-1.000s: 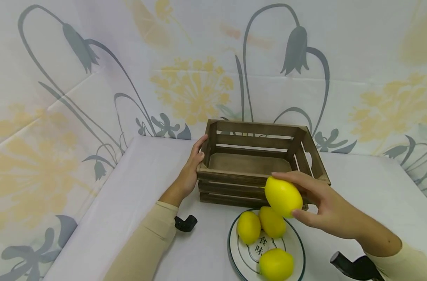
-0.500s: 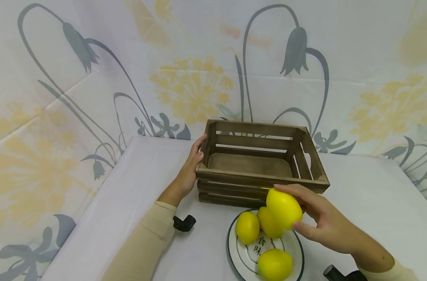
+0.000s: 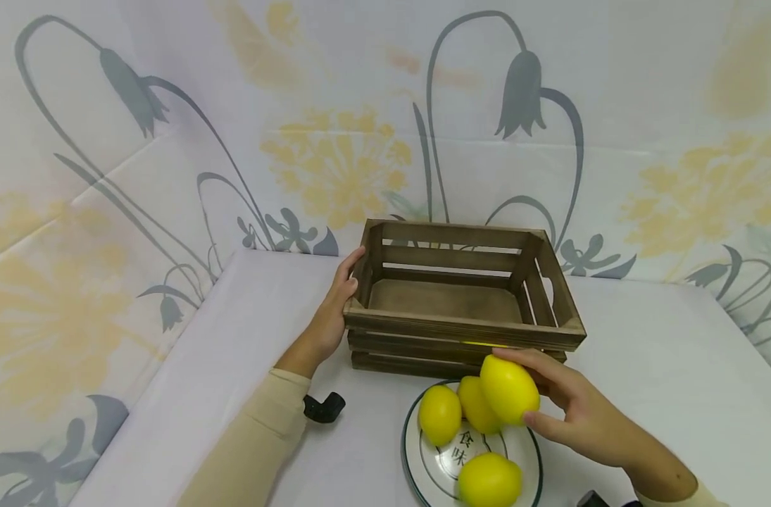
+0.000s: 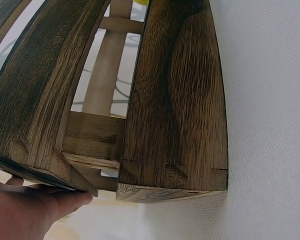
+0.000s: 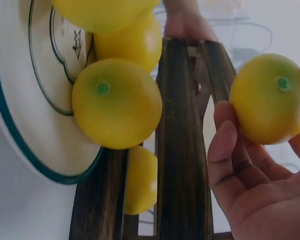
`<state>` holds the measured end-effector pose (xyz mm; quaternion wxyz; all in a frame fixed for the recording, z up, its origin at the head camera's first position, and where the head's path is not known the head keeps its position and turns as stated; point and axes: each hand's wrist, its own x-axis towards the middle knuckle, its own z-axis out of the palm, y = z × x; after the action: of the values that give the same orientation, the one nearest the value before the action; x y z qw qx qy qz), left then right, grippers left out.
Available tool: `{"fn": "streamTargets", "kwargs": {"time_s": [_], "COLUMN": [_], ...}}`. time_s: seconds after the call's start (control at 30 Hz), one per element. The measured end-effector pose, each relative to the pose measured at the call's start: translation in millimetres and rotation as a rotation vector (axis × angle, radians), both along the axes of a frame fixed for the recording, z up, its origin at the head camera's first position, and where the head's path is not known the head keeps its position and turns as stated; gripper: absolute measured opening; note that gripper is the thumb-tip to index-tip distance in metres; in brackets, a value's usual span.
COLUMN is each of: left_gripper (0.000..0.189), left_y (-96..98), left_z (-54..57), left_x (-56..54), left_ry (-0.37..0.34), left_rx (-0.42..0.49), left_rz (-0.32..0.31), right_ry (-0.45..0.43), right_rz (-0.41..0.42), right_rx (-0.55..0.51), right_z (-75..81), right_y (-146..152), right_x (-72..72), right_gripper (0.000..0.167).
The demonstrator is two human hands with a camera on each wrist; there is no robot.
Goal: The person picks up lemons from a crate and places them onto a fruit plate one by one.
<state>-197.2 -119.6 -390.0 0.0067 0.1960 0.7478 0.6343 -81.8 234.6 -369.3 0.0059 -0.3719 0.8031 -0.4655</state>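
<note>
My right hand (image 3: 578,408) holds a yellow lemon (image 3: 509,389) between thumb and fingers, above the plate's far right side and just in front of the crate. On the white plate (image 3: 417,461) with a dark green rim lie three more lemons, one (image 3: 439,415) at the left. My left hand (image 3: 327,317) grips the left end of the brown wooden crate (image 3: 464,324); some of its fingers are hidden. Through the crate's front slats another lemon (image 5: 141,182) shows inside, in the right wrist view. The left wrist view shows the left hand (image 4: 25,210) against the crate's end.
A white cloth covers the table (image 3: 645,366). Behind the crate hangs a flower-printed sheet (image 3: 334,91). Black wrist-camera mounts show by both forearms, one (image 3: 324,407) beside the left sleeve. The plate stands close in front of the crate.
My right hand has come down and nearer with the lemon, from the crate's front edge to over the plate. The left hand keeps its place on the crate. The view has shifted slightly.
</note>
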Motion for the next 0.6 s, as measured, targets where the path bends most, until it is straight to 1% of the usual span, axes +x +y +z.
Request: {"fn": "streamTargets", "kwargs": {"time_s": [0.07,0.2,0.33,0.43,0.6], "left_gripper": [0.052,0.053,0.054,0.054,0.055], "left_y": [0.5,-0.3,-0.8,-0.7,-0.1], "left_z": [0.2,0.0,-1.3,-2.2,-2.5], "left_x": [0.1,-0.8,-2.2,-2.6,-2.6], "left_ry": [0.004,0.015,0.026,0.032,0.036], "left_rx": [-0.001,0.005,0.009,0.015,0.016], "left_rz": [-0.001,-0.005,-0.016,-0.024,-0.018], "right_ry": [0.005,-0.037,-0.081,-0.096,-0.111], "right_rz": [-0.009,-0.014,0.008,0.017,0.034], "right_rx": [0.016,0.050,0.085,0.103,0.108], "right_z": [-2.6,-7.4,-12.1,-14.3,-14.3], "right_y": [2,6,10,13,16], "right_x": [-0.6,-2.6,-4.9,-6.4,-8.7], "right_gripper": [0.072,0.068,0.065,0.064,0.063]}}
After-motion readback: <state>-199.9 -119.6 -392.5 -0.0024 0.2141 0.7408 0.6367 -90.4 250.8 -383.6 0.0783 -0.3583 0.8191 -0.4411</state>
